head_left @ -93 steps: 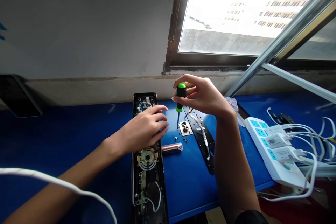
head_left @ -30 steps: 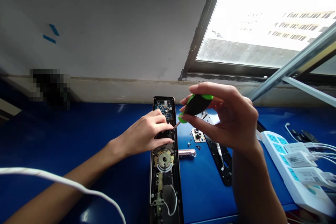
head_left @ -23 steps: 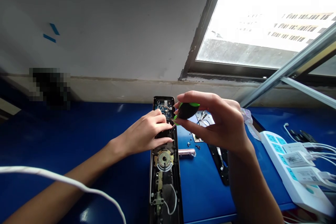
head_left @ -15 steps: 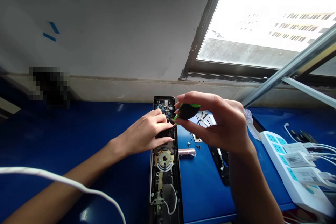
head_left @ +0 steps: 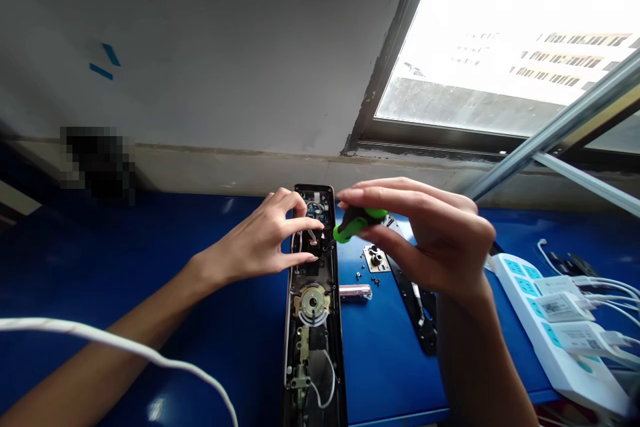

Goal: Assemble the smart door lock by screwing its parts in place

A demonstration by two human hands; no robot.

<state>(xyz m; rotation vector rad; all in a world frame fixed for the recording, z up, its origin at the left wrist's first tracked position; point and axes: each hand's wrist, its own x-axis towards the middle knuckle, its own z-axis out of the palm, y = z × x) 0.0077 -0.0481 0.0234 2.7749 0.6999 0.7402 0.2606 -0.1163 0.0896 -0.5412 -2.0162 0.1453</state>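
A long black device housing [head_left: 313, 280], opened up, lies on the blue table with its far end near the wall. Inside are a blue circuit board [head_left: 316, 203] at the far end, a round metal part [head_left: 313, 302] midway and thin white wires. My right hand [head_left: 425, 233] grips the handle of a green and black screwdriver [head_left: 357, 221], whose tip points down-left at the housing's right side. Over the housing's left edge, my left hand [head_left: 265, 233] is open, thumb and fingers apart with nothing between them. Whether its fingertips touch the inside I cannot tell.
Right of the housing lie small screws [head_left: 375, 280], a small metal plate [head_left: 375, 258], a pinkish cylinder [head_left: 355, 292] and a long black panel [head_left: 420, 320]. A white power strip [head_left: 530, 307] with several plugs stands farther right. A white cable [head_left: 125, 343] crosses the lower left.
My left hand has drawn back a little to the left and its fingers have spread, uncovering wires in the housing. My right hand has tilted the screwdriver and shifted slightly right.
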